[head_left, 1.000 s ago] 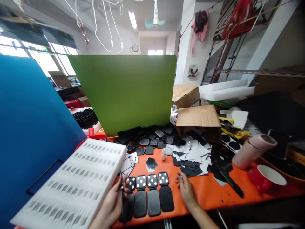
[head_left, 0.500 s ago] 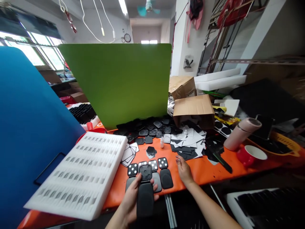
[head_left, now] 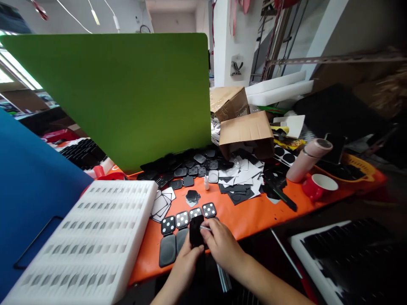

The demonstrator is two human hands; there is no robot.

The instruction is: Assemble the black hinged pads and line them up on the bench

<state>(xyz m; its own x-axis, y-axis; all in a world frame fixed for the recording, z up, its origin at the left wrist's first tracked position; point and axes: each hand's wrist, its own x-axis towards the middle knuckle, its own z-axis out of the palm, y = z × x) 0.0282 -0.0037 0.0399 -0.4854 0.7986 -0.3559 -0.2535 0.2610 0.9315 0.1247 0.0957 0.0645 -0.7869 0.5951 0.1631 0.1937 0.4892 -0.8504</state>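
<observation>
My left hand (head_left: 188, 260) is closed on a black hinged folding case (head_left: 196, 232), held up over the table's front edge. My right hand (head_left: 221, 243) has come against that case, its thumb and fingers pinching a thin silvery tool (head_left: 205, 228) whose tip is at the case's surface; the exact kind of tool is too small to tell. Just beyond both hands stands a row of opened black cases (head_left: 168, 243), their upper panels (head_left: 182, 219) marked with white dots. Some of these cases are partly hidden by my hands.
White foam tray (head_left: 79, 237) with slots at left. A small white bottle (head_left: 206, 184), a small dark stack (head_left: 192, 197), white cards (head_left: 163, 204) and loose sheets (head_left: 244, 178) lie beyond. A red mug (head_left: 319, 187) and pink flask (head_left: 307, 163) stand at right. Green partition (head_left: 127, 97) behind.
My right hand has moved left from the bare table to the case in my left hand. The case is now turned with a dark face showing. The camera view has swung right and down.
</observation>
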